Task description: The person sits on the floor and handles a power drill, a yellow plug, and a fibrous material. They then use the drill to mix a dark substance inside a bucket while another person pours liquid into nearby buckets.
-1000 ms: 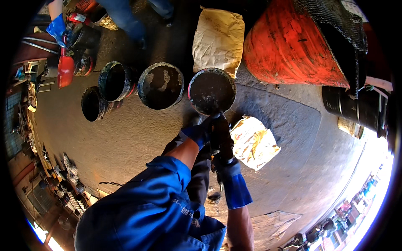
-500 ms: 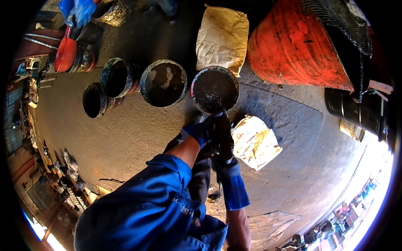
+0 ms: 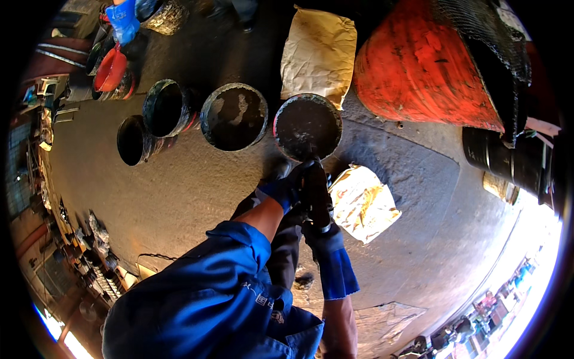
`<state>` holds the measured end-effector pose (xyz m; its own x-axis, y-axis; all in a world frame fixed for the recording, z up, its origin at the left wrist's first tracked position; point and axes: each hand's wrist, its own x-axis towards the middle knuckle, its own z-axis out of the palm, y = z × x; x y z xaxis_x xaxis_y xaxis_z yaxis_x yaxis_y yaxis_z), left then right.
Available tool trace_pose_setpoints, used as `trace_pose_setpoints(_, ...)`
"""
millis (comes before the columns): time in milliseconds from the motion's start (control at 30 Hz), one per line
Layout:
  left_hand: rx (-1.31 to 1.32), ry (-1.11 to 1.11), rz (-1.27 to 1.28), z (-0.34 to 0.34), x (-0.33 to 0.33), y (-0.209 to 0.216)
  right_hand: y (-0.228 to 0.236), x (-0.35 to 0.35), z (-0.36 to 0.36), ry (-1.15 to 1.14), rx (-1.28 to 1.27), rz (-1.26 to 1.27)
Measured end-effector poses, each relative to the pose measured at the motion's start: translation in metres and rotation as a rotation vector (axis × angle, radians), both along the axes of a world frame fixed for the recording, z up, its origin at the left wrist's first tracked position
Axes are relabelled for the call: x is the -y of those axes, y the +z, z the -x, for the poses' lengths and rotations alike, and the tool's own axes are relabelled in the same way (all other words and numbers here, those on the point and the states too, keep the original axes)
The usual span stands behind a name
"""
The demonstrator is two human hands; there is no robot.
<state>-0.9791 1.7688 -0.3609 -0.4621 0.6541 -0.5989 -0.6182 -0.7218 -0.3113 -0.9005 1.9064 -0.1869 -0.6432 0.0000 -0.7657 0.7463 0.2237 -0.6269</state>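
Both my hands wear blue gloves darkened at the fingers, and they are wrapped round a dark, elongated hand-held power tool [image 3: 317,194]. My left hand [image 3: 288,188] grips it on the far left side, by the bucket. Closer to my body, my right hand [image 3: 324,236] holds its rear end. The tool's front end points over the near rim of a round bucket [image 3: 277,134] filled with dark, wet-looking material. What the tool's tip does inside is too dark to tell. My fingers are partly hidden by the tool's body.
Left of it stand a bucket [image 3: 203,125] with dark contents and two dark buckets [image 3: 147,113]. Paper sacks [image 3: 317,51] lie beyond and to the right [image 3: 365,203]. A large red drum [image 3: 418,72] fills the far right. At far left, a co-worker's blue glove [image 3: 122,23] holds a red scoop [image 3: 112,69].
The co-worker's glove and red scoop have shifted right, and the scoop has risen slightly in the picture. My hands and tool stay nearly in place over the same bucket.
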Motion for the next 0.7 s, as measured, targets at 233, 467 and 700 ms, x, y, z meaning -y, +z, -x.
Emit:
trace_pose_setpoints(233, -0.008, -0.003, -0.024, 0.003, 0.006, -0.001, -0.012, -0.006, -0.004, 0.124, 0.102, -0.066)
trace_pose_setpoints(467, -0.039, 0.019, 0.044, -0.001, 0.006, 0.004, -0.002, -0.004, 0.001, 0.140, 0.131, -0.081)
trace_pose_setpoints(700, -0.076, -0.003, 0.052, -0.006, 0.007, -0.010, 0.013, 0.003, 0.010, 0.127, 0.222, -0.101)
